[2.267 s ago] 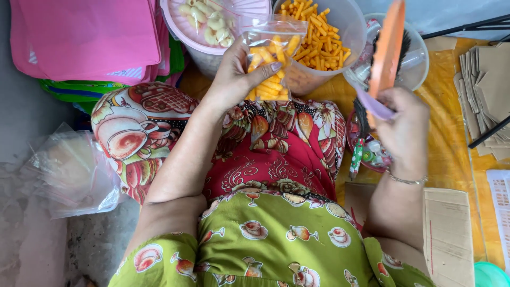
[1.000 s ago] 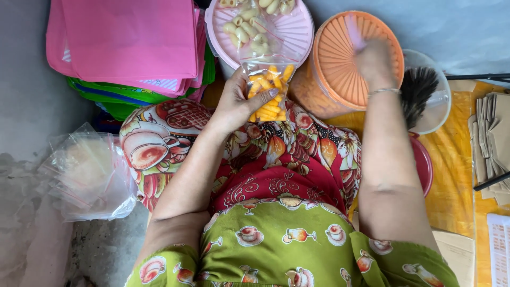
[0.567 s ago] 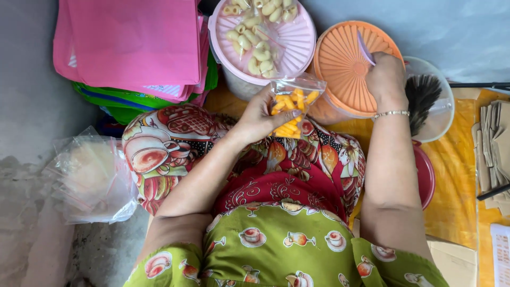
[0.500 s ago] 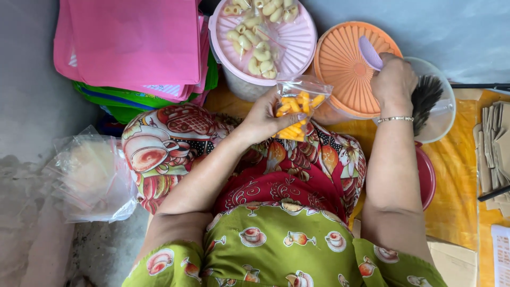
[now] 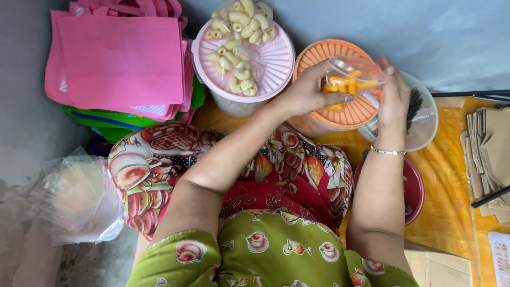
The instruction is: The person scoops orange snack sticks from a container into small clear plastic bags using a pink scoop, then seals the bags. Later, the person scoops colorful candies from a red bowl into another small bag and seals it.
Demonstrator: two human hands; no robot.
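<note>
A small clear plastic bag of orange snack sticks (image 5: 348,79) is held in both hands above the orange lid (image 5: 340,114) of a tub. My left hand (image 5: 308,90) grips its left side, and my right hand (image 5: 394,94) holds its right edge, fingers pointing up. A pink-lidded tub (image 5: 271,69) to the left carries a bag of pale curled snacks (image 5: 239,40) on top.
A clear bowl (image 5: 425,130) sits right of the orange tub. A red dish (image 5: 414,188) lies on the yellow cloth (image 5: 449,175). Pink cloth bags (image 5: 119,58) are stacked at the left, clear plastic bags (image 5: 77,194) lower left, brown paper pieces (image 5: 494,149) at the right.
My left hand has lifted the bag of orange sticks up and right over the orange lid. My right hand left the lid and took the bag's right edge.
</note>
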